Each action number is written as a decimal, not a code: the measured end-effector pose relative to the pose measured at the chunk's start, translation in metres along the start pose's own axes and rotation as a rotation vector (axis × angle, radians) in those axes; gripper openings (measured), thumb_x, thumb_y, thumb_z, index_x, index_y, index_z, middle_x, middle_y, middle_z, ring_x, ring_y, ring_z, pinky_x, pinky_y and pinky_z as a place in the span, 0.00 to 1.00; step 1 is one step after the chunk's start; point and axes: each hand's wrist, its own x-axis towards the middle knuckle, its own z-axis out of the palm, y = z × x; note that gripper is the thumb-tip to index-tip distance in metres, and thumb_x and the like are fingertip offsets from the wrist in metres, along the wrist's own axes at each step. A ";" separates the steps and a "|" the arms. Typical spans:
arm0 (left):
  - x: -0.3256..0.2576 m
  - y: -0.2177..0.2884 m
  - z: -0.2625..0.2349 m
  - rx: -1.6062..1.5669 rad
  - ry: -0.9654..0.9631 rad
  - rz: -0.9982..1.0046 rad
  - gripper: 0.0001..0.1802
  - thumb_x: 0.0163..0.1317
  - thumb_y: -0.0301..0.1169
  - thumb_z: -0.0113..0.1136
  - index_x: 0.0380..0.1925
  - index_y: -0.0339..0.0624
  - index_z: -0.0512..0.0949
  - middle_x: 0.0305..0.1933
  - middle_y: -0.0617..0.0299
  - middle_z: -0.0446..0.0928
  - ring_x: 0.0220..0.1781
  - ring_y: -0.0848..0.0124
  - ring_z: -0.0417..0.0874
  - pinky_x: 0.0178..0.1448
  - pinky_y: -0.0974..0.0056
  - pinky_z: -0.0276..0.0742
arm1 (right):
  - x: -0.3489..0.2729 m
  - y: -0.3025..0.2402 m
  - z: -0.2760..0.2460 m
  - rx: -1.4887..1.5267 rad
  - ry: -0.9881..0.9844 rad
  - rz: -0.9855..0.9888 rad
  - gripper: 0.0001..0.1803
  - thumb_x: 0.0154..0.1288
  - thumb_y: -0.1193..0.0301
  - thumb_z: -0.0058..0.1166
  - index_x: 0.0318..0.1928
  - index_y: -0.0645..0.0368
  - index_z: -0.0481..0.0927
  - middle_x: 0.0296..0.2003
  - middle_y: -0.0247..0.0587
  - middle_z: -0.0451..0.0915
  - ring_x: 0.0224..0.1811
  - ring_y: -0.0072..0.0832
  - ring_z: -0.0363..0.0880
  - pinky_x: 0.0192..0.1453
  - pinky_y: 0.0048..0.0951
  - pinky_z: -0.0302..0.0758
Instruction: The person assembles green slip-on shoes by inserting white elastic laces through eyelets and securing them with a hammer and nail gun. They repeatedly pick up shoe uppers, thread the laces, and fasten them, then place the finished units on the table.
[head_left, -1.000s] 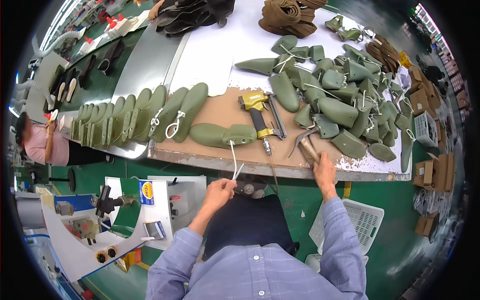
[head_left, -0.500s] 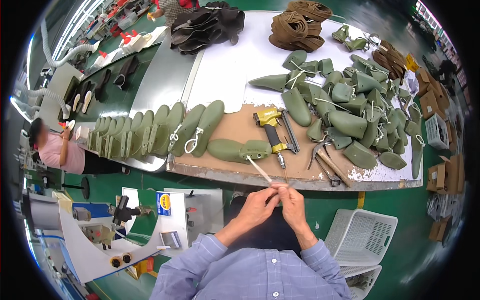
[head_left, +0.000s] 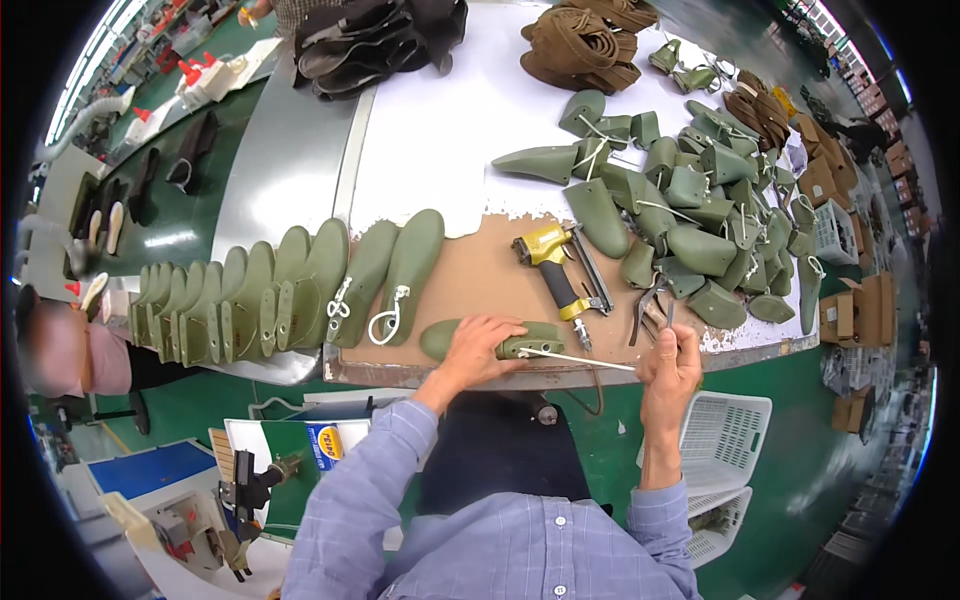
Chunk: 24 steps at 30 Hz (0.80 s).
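A green shoe last (head_left: 520,340) lies on its side near the front edge of the brown work board (head_left: 480,275). My left hand (head_left: 478,347) rests on top of it and presses it down. My right hand (head_left: 672,368) is to the right, over the table edge, pinching a white cord (head_left: 575,358). The cord runs taut from my right hand to the heel end of the last. A yellow and black air stapler (head_left: 553,265) lies just beyond the last.
A row of green lasts (head_left: 250,300) lines the left front edge. A heap of green lasts (head_left: 700,200) fills the right side, with pliers (head_left: 645,305) beside it. Dark and brown shoe uppers (head_left: 380,35) lie at the back. White baskets (head_left: 725,440) stand below right. A person in pink (head_left: 70,350) sits at left.
My hands were together over my lap with the cord. Now my left hand has gone forward onto the last and my right hand has drawn the cord out to the right.
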 end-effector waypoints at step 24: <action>0.001 -0.038 -0.006 -0.071 -0.221 0.226 0.30 0.52 0.40 0.77 0.55 0.49 0.76 0.61 0.64 0.80 0.68 0.61 0.76 0.78 0.41 0.63 | -0.031 0.070 0.093 -1.130 -0.508 -0.300 0.04 0.66 0.73 0.59 0.33 0.60 0.80 0.27 0.49 0.84 0.31 0.48 0.84 0.38 0.46 0.78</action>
